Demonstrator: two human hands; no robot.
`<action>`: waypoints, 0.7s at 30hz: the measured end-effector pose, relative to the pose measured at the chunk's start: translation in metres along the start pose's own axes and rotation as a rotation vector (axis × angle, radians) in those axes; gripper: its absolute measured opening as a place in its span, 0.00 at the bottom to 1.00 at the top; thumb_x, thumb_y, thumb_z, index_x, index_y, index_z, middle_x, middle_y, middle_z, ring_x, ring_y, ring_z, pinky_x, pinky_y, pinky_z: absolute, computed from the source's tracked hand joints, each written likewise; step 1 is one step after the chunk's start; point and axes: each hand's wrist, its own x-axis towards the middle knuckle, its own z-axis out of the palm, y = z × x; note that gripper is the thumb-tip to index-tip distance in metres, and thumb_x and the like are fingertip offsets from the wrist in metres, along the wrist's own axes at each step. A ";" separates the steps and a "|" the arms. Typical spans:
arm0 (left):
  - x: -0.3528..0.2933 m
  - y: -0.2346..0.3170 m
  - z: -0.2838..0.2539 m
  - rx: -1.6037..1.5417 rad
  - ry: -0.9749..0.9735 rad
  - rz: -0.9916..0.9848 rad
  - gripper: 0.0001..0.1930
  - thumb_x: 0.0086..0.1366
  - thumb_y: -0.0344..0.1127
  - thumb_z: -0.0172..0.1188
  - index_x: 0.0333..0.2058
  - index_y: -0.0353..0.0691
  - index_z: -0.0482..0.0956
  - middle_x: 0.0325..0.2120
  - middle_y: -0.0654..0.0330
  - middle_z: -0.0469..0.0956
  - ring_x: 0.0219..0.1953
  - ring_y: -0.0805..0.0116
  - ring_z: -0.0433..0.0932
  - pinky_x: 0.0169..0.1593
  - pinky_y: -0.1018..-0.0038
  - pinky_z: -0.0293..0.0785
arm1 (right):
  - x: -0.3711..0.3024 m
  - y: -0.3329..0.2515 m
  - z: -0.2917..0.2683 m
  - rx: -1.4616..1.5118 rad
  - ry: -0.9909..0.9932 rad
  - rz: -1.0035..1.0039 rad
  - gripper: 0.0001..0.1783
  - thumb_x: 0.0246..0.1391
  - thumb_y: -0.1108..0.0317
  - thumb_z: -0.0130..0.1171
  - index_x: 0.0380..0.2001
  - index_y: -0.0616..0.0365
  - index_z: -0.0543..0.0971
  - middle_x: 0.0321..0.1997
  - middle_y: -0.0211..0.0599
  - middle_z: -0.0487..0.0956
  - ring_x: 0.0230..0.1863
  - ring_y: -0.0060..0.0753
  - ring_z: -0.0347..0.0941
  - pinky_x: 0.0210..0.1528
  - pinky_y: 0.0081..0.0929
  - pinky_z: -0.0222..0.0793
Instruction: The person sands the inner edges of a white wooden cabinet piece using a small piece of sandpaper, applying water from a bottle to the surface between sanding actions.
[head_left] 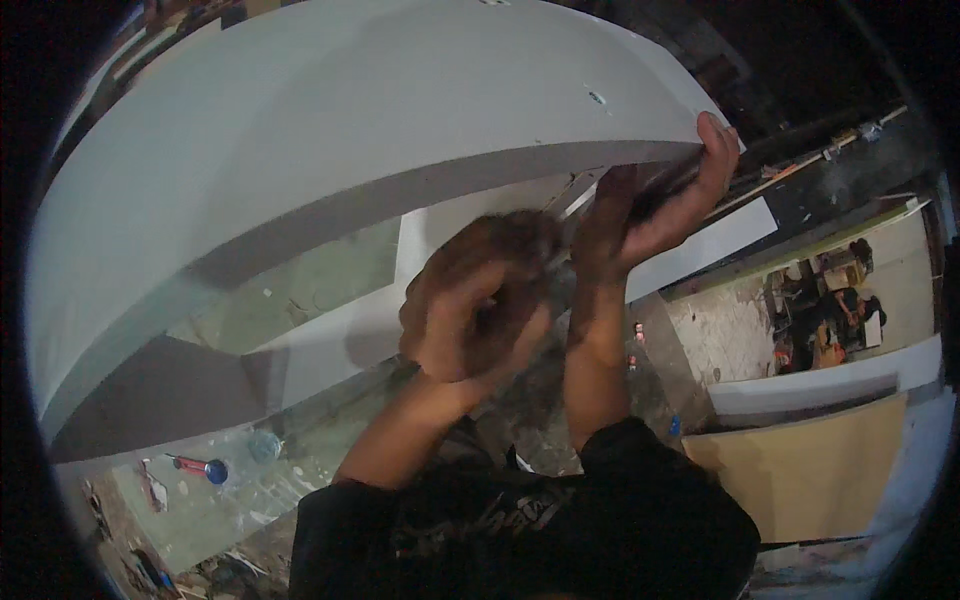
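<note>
A large white panel (400, 90) with a grey edge spans the upper part of the view, bent by the lens. It belongs to a white frame or box whose lower board (330, 335) runs beneath it. My right hand (660, 220) grips the panel's right end, its fingers reaching up over the edge and its thumb on the inner side. My left hand (475, 295) is in front of the opening, beside my right wrist. Motion smears its curled, closed fingers, and I cannot make out what is in them.
On the dirty floor at lower left lie a tool with a red handle and blue end (202, 469) and a clear round item (264, 446). At right are a tan board (800, 465), a white strip (820, 388) and a pile of dark tools and scraps (825, 310).
</note>
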 end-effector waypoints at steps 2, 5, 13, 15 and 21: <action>0.021 0.009 0.013 -0.085 0.037 -0.014 0.20 0.47 0.17 0.70 0.39 0.34 0.74 0.33 0.47 0.83 0.35 0.54 0.85 0.37 0.67 0.83 | 0.002 0.000 -0.004 0.009 -0.007 0.022 0.37 0.56 0.49 0.61 0.58 0.67 0.67 0.55 0.50 0.67 0.62 0.53 0.58 0.68 0.54 0.46; 0.026 0.009 0.016 -0.087 0.067 -0.015 0.20 0.48 0.16 0.69 0.39 0.33 0.74 0.33 0.47 0.83 0.35 0.54 0.85 0.37 0.69 0.82 | 0.001 -0.005 -0.004 -0.021 -0.011 0.029 0.37 0.57 0.49 0.61 0.58 0.67 0.66 0.55 0.51 0.67 0.62 0.53 0.58 0.67 0.52 0.48; -0.014 0.008 0.005 0.020 0.111 -0.171 0.17 0.48 0.15 0.67 0.36 0.35 0.76 0.33 0.47 0.83 0.35 0.59 0.86 0.35 0.71 0.82 | -0.001 0.002 -0.004 -0.033 -0.031 -0.032 0.35 0.58 0.51 0.61 0.58 0.67 0.66 0.56 0.51 0.66 0.60 0.53 0.59 0.63 0.50 0.53; 0.000 0.012 0.007 -0.017 0.083 -0.170 0.17 0.48 0.15 0.67 0.36 0.35 0.76 0.33 0.47 0.83 0.35 0.59 0.86 0.35 0.71 0.81 | -0.001 0.004 -0.001 0.003 -0.017 -0.024 0.35 0.58 0.51 0.61 0.58 0.67 0.66 0.56 0.52 0.66 0.60 0.53 0.59 0.62 0.50 0.54; 0.019 0.014 0.012 -0.042 0.055 -0.057 0.17 0.49 0.14 0.66 0.36 0.33 0.73 0.32 0.47 0.82 0.33 0.59 0.84 0.32 0.72 0.80 | 0.003 -0.004 -0.001 0.025 0.032 0.020 0.35 0.57 0.50 0.62 0.57 0.67 0.67 0.55 0.51 0.67 0.59 0.53 0.60 0.63 0.50 0.53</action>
